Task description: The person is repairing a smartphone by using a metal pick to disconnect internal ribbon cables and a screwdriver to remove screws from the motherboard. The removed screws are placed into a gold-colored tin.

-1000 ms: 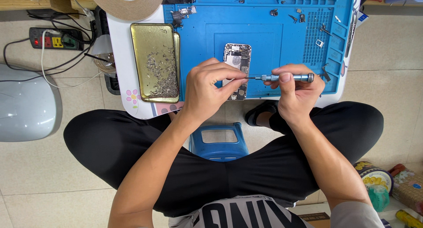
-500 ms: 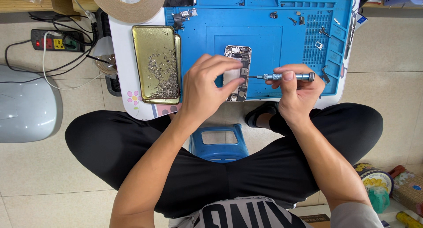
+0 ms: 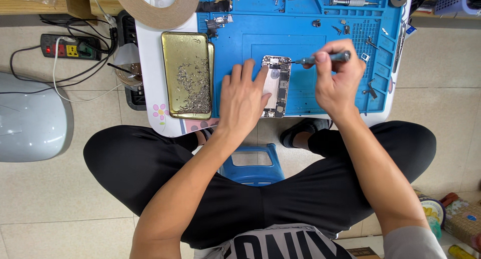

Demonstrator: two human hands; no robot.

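The opened phone [image 3: 276, 86] lies on the blue mat [image 3: 330, 96], innards exposed; left hand [image 3: 244, 101] rests flat on it, right hand [image 3: 338, 81] clamps a screwdriver [image 3: 320, 59] at its top edge.

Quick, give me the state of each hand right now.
Left hand: open, fingers spread flat on the opened phone, steadying it.
Right hand: closed around a screwdriver, tip at the phone's top end.
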